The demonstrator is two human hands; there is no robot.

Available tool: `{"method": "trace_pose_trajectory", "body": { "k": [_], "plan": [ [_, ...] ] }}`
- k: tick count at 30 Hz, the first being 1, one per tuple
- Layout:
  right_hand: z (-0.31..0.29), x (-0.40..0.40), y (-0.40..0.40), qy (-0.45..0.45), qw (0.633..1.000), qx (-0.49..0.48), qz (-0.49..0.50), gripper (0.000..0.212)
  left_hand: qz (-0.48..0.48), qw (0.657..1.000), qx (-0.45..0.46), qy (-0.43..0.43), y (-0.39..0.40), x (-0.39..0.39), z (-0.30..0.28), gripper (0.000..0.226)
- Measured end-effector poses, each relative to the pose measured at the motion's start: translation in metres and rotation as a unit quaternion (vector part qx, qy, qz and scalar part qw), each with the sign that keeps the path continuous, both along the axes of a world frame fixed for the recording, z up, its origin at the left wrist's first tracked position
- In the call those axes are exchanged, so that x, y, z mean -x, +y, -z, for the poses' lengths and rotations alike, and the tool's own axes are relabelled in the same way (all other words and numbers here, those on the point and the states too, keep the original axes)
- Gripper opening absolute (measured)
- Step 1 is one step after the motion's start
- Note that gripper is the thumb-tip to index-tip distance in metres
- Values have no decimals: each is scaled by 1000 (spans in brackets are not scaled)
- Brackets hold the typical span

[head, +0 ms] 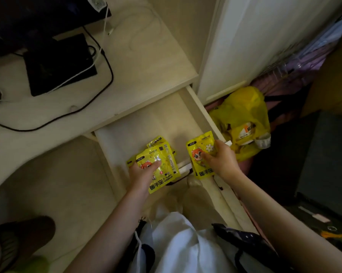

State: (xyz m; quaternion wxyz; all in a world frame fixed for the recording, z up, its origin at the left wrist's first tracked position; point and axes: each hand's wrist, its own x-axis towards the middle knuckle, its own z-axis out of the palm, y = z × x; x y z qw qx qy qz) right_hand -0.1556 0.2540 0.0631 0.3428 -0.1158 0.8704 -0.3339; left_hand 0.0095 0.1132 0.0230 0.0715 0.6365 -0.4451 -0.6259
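An open pale wooden drawer (pixel 146 123) juts out from under a desk. My left hand (pixel 141 174) grips a small stack of yellow hand warmer packets (pixel 162 164) over the drawer's front part, thumb on the top packet. My right hand (pixel 219 159) holds a single yellow hand warmer packet (pixel 200 154) above the drawer's right front corner, thumb pressed on its cartoon print. The drawer's bare floor shows behind the packets.
The desk top (pixel 136 66) carries a black monitor base (pixel 57 64) and black and white cables. A yellow plastic bag (pixel 243 119) lies on the floor right of the drawer. A white cabinet door (pixel 255 36) stands behind it. White cloth (pixel 176 243) is on my lap.
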Motion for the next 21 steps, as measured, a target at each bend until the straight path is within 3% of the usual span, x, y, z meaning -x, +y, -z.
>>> {"method": "trace_pose_trajectory", "body": {
  "k": [9, 16, 21],
  "plan": [
    [43, 72, -41, -14, 992, -43, -122, 20, -84, 996, -7, -43, -1, 58, 31, 34],
    [92, 90, -74, -86, 987, -61, -122, 27, -90, 994, -3, -59, -12, 87, 69, 25],
    [124, 88, -92, -86, 985, -89, -122, 6, -78, 993, -15, -86, -21, 99, 98, 29]
  ]
}}
